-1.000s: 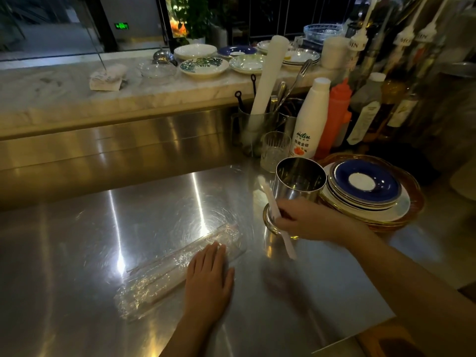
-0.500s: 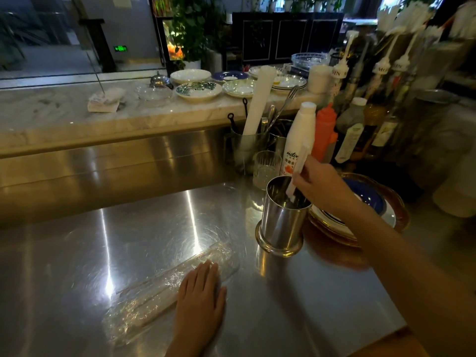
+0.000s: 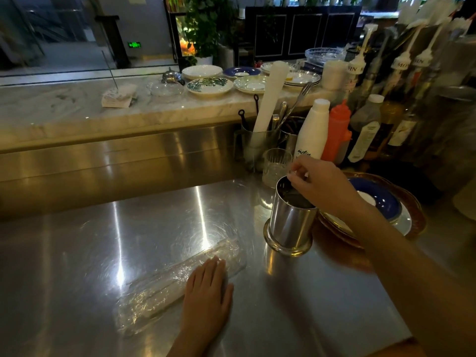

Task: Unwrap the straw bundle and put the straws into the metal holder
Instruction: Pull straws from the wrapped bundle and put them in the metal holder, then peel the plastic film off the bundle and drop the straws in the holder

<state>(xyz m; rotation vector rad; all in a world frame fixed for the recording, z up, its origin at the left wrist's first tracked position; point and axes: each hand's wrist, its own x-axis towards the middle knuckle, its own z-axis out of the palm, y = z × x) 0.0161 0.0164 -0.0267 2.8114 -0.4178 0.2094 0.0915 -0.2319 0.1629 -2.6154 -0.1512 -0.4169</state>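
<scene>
Left of the metal holder [image 3: 289, 215], the straw bundle [image 3: 180, 276] lies in clear wrap on the steel counter [image 3: 77, 253]. The left hand [image 3: 207, 292] rests flat on its near end, fingers spread, likely to stop it rolling. Over the holder's mouth, the right hand [image 3: 319, 186] pinches its fingertips together, apparently lowering a straw inside; the straw itself is hard to make out.

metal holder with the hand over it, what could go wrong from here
The right hand is over the metal holder, which stands close to the cut glass and stacked plates; a bump could tip it. The left hand pins the plastic wrap, so remaining straws may snag.
</scene>
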